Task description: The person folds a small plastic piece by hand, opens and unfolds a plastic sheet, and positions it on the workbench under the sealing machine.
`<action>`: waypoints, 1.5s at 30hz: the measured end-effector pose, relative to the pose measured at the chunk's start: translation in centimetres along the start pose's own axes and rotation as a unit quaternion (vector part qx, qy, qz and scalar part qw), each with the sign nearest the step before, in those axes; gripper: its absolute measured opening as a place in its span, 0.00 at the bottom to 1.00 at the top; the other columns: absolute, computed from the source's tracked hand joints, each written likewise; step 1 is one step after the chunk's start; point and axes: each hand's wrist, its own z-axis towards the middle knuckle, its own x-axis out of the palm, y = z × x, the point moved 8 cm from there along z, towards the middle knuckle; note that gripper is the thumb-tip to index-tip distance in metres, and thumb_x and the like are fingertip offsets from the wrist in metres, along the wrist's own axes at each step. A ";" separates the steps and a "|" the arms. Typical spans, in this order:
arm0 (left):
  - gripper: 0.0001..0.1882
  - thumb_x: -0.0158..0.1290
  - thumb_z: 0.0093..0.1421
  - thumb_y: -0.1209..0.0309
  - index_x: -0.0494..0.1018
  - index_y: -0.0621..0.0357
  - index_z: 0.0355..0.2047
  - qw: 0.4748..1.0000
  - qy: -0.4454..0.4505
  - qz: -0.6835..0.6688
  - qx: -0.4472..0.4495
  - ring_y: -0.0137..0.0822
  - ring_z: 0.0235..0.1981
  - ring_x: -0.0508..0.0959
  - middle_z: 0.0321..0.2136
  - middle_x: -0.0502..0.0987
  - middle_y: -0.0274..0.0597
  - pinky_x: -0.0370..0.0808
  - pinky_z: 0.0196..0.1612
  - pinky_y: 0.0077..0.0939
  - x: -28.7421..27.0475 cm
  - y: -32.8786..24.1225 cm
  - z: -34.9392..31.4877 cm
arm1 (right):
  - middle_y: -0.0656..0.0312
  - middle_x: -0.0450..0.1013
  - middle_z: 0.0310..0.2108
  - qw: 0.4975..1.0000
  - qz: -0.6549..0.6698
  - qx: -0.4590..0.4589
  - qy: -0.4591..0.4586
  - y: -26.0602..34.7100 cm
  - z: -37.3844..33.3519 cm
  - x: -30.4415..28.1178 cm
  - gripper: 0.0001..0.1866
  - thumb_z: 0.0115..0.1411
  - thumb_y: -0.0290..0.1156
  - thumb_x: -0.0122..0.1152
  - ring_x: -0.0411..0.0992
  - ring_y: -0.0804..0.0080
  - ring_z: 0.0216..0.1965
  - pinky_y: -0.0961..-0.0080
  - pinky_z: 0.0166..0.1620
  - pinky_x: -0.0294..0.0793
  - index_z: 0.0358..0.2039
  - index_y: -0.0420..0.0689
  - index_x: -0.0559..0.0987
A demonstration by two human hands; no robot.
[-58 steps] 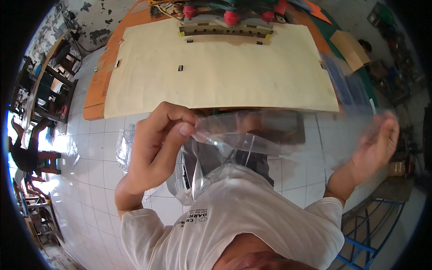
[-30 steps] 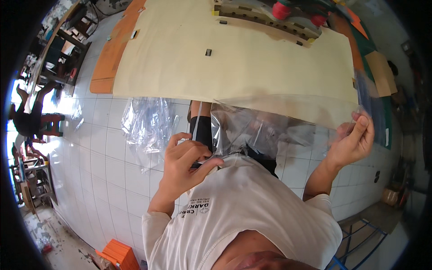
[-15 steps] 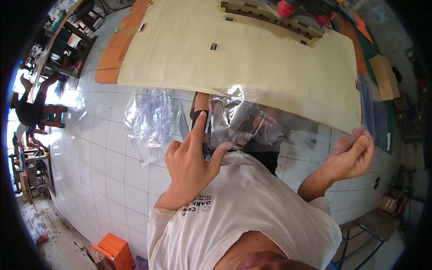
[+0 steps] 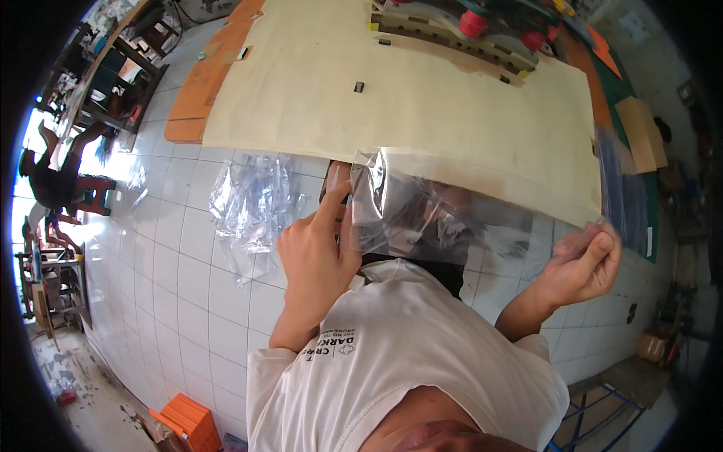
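Note:
A clear, glossy plastic sheet point(image 4: 392, 207) stretches between my hands below the table's near edge. My left hand point(image 4: 316, 245) is at its left edge, index finger pointing up along it and thumb drawn in close, partly behind the film; it appears to pinch that edge. At the far right end my right hand point(image 4: 584, 264) is closed, the film pinched between thumb and curled fingers. Through the film my legs and dark clothing show. The pale yellow cover point(image 4: 452, 113) of the table lies just beyond the sheet.
Crumpled clear plastic point(image 4: 256, 203) lies left of my left hand. Small dark blocks, one a black block point(image 4: 359, 87), sit on the cover. A slotted bar point(image 4: 452, 45) and red knobs point(image 4: 473, 24) are at the back. A cardboard piece point(image 4: 642, 134) stands right; an orange crate point(image 4: 188, 423) stands lower left.
My left thumb, spread over the film before, has drawn in beside the index finger at the sheet's left edge. My right hand keeps its pinch, nearly in place. The view has shifted slightly.

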 end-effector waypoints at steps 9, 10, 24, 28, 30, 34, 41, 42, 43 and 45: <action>0.24 0.57 0.53 0.74 0.70 0.67 0.51 0.980 0.079 -0.185 0.012 0.40 0.38 0.81 0.37 0.79 0.53 0.75 0.41 0.28 1.5 0.8 -0.4 | 0.56 0.73 0.28 0.998 -0.011 0.067 -0.018 -2.0 0.0 -0.6 0.17 0.63 0.38 0.61 0.59 0.83 0.15 0.86 0.16 0.53 0.37 0.33 0.78; 0.30 0.60 0.52 0.72 0.67 0.68 0.56 0.958 0.120 -0.259 0.024 0.41 0.41 0.80 0.43 0.78 0.53 0.75 0.45 0.29 1.9 0.6 -0.4 | 0.56 0.73 0.28 0.997 -0.012 0.068 -0.019 -2.2 0.2 -0.6 0.17 0.63 0.38 0.61 0.59 0.83 0.15 0.86 0.16 0.53 0.37 0.33 0.78; 0.28 0.62 0.57 0.64 0.69 0.63 0.55 0.906 0.371 -0.194 0.063 0.25 0.28 0.78 0.40 0.79 0.40 0.73 0.33 0.21 2.8 -0.8 7.6 | 0.61 0.69 0.20 0.996 0.064 0.037 0.039 -2.3 2.0 0.3 0.16 0.66 0.36 0.58 0.56 0.85 0.12 0.86 0.13 0.53 0.30 0.34 0.76; 0.22 0.61 0.58 0.64 0.73 0.64 0.49 0.883 0.432 -0.152 0.106 0.25 0.25 0.79 0.36 0.81 0.40 0.74 0.30 0.18 2.7 -2.6 9.2 | 0.61 0.68 0.19 0.994 0.080 0.026 0.069 -1.8 2.6 0.6 0.15 0.66 0.36 0.58 0.57 0.84 0.10 0.86 0.12 0.54 0.30 0.34 0.75; 0.22 0.61 0.58 0.63 0.74 0.63 0.49 0.860 0.462 -0.191 0.102 0.26 0.23 0.78 0.35 0.81 0.40 0.73 0.27 0.19 4.0 -2.2 9.4 | 0.61 0.67 0.17 0.991 0.101 0.026 0.086 -1.6 2.7 0.8 0.15 0.65 0.34 0.58 0.57 0.83 0.10 0.85 0.12 0.55 0.29 0.34 0.75; 0.19 0.60 0.60 0.64 0.77 0.65 0.47 0.826 0.515 -0.211 0.089 0.28 0.21 0.78 0.30 0.82 0.41 0.75 0.26 0.20 5.0 -2.7 9.2 | 0.61 0.67 0.17 0.989 0.111 0.016 0.097 -1.2 3.0 0.6 0.14 0.66 0.33 0.57 0.57 0.83 0.09 0.85 0.12 0.56 0.29 0.34 0.75; 0.13 0.59 0.60 0.70 0.79 0.65 0.42 0.835 0.509 -0.199 0.067 0.26 0.23 0.78 0.28 0.82 0.42 0.76 0.28 0.18 5.3 -3.0 8.6 | 0.58 0.70 0.21 0.992 0.091 0.025 0.089 -1.0 3.1 0.2 0.12 0.65 0.31 0.58 0.58 0.83 0.11 0.85 0.13 0.57 0.31 0.33 0.76; 0.13 0.59 0.60 0.70 0.79 0.65 0.42 0.835 0.509 -0.200 0.068 0.26 0.23 0.78 0.28 0.82 0.42 0.76 0.28 0.18 5.2 -3.0 8.6 | 0.57 0.71 0.22 0.994 0.078 0.037 0.071 -1.2 3.1 0.0 0.12 0.65 0.31 0.58 0.58 0.83 0.11 0.85 0.13 0.57 0.32 0.33 0.77; 0.12 0.59 0.60 0.71 0.79 0.66 0.42 0.837 0.505 -0.202 0.065 0.26 0.23 0.78 0.28 0.82 0.42 0.76 0.28 0.18 5.1 -3.1 8.5 | 0.57 0.71 0.22 0.994 0.078 0.037 0.071 -1.3 3.2 0.0 0.12 0.65 0.31 0.58 0.58 0.83 0.11 0.85 0.13 0.57 0.32 0.33 0.77; 0.11 0.59 0.59 0.72 0.79 0.66 0.41 0.840 0.499 -0.203 0.063 0.25 0.23 0.78 0.29 0.82 0.42 0.76 0.27 0.17 5.0 -3.1 8.3 | 0.56 0.73 0.25 0.993 0.076 0.047 0.072 -1.8 3.3 -0.2 0.12 0.65 0.31 0.59 0.59 0.84 0.12 0.86 0.13 0.58 0.34 0.33 0.78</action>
